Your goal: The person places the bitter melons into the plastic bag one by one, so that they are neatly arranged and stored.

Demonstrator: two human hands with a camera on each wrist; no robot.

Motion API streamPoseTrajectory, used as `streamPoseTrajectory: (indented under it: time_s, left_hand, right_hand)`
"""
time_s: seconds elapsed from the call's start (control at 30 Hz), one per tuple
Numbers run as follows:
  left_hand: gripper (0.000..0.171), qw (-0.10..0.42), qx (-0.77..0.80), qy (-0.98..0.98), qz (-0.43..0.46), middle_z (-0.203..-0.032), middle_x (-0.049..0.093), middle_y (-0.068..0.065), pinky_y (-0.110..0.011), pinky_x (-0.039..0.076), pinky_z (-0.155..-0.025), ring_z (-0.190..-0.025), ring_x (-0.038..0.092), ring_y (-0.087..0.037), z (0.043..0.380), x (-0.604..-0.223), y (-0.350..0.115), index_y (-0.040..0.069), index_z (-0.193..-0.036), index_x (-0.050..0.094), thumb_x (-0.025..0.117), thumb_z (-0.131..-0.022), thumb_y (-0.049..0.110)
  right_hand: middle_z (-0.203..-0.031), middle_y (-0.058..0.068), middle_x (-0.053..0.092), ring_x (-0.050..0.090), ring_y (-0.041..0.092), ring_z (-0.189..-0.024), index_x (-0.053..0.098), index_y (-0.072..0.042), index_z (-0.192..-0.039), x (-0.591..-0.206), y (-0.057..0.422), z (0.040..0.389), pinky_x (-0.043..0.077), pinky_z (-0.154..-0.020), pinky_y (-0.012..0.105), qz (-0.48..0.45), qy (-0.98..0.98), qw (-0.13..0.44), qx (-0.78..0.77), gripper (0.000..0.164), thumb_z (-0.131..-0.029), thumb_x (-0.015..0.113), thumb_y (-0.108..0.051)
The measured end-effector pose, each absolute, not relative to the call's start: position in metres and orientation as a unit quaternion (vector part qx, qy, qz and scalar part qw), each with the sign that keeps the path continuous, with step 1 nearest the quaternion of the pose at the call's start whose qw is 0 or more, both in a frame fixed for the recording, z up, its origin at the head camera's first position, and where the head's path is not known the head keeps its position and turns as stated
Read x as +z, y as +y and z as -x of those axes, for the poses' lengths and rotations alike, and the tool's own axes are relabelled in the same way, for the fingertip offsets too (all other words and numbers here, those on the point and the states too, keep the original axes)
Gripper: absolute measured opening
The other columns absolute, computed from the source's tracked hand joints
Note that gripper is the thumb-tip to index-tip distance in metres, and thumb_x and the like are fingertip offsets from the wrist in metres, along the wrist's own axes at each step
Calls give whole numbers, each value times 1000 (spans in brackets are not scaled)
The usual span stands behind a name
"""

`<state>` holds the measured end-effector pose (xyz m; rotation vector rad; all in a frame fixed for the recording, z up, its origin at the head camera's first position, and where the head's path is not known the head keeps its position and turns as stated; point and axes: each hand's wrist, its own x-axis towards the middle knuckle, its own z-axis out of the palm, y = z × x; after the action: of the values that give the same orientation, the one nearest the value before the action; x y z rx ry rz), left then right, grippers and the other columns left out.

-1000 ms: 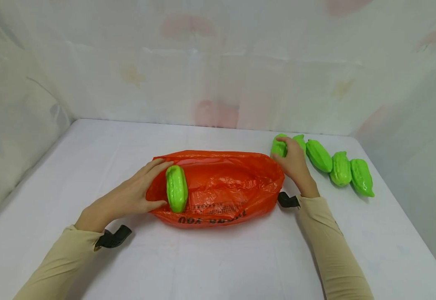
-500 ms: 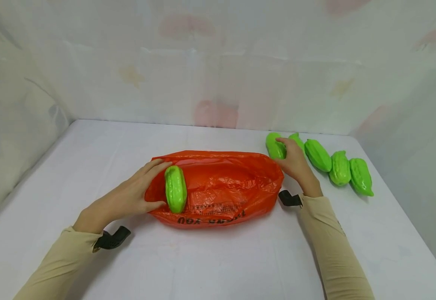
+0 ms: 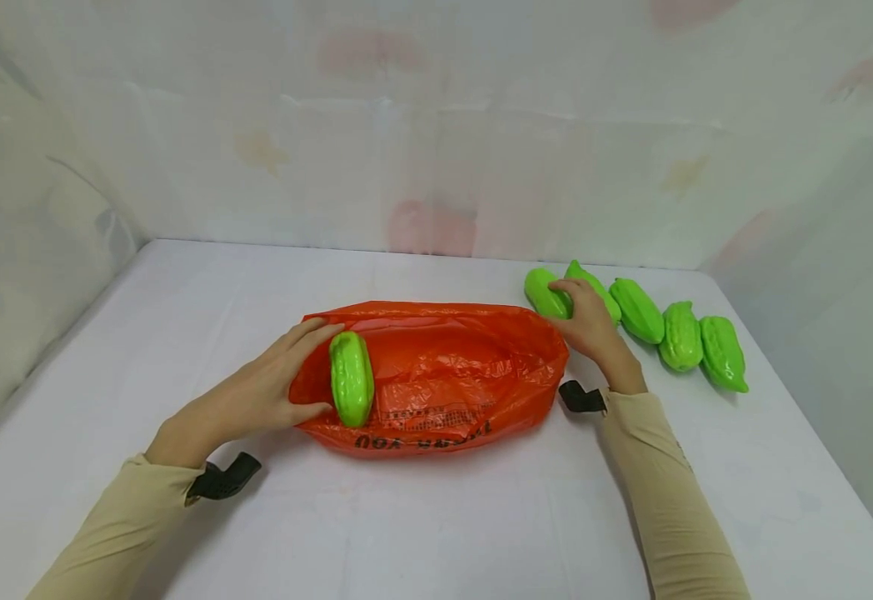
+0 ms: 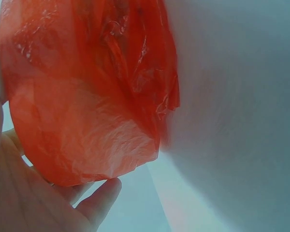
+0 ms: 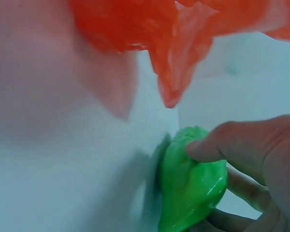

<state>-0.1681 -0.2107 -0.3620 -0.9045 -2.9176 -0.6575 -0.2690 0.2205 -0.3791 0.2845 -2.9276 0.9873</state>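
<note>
My left hand (image 3: 279,379) lies at the left end of a red plastic bag (image 3: 466,358), fingers straight along its back rim and thumb at the front rim. Its thumb and fingers border the bag (image 4: 82,125) in the left wrist view. Inside the bag's mouth, beside those fingers, sits a green bitter melon (image 3: 351,379). Beyond the bag's right end, my right hand (image 3: 592,325) grips another green bitter melon (image 3: 544,292). The right wrist view shows the thumb pressed on this ridged melon (image 5: 191,181), with fingers behind it.
A second loose melon (image 3: 594,287) lies partly hidden behind the right hand. Three more, including the rightmost melon (image 3: 723,354), form a slanting row along the white table's (image 3: 436,533) right side. Pale printed cloth (image 3: 436,125) walls the back and sides.
The melon at my right hand has tilted and shifted left. The melon behind that hand has turned too, its tip swinging left and more of it showing. My left hand stays nearly still.
</note>
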Motion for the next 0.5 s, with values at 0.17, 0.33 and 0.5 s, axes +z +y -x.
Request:
streamPoseTrajectory:
  time_s: [0.17, 0.33, 0.5]
  left_hand:
    - [95, 8, -207, -936, 285, -158, 27, -16, -63, 43, -104, -143, 32, -40, 167, -362, -211, 13, -155, 27, 82, -78, 16]
    - [95, 9, -206, -936, 286, -158, 27, -16, -63, 43, -104, -143, 32, -41, 167, -362, -211, 12, -155, 27, 82, -77, 16]
    - [95, 9, -207, -935, 287, -157, 28, -16, -63, 43, -104, -142, 33, -40, 168, -362, -210, 12, -154, 27, 82, -77, 16]
  right_hand:
    - [-153, 27, 34, 33, 43, -141, 46, 1, -143, -376, 225, 268, 30, -116, 60, -90, -946, -9, 310, 58, -91, 64, -16]
    - [-153, 26, 32, 34, 43, -141, 47, 0, -143, -375, 228, 268, 29, -117, 60, -87, -945, -25, 316, 57, -89, 63, -13]
    - [-150, 27, 36, 35, 42, -139, 48, 1, -141, -376, 228, 268, 30, -117, 59, -83, -944, -16, 320, 54, -91, 63, -15]
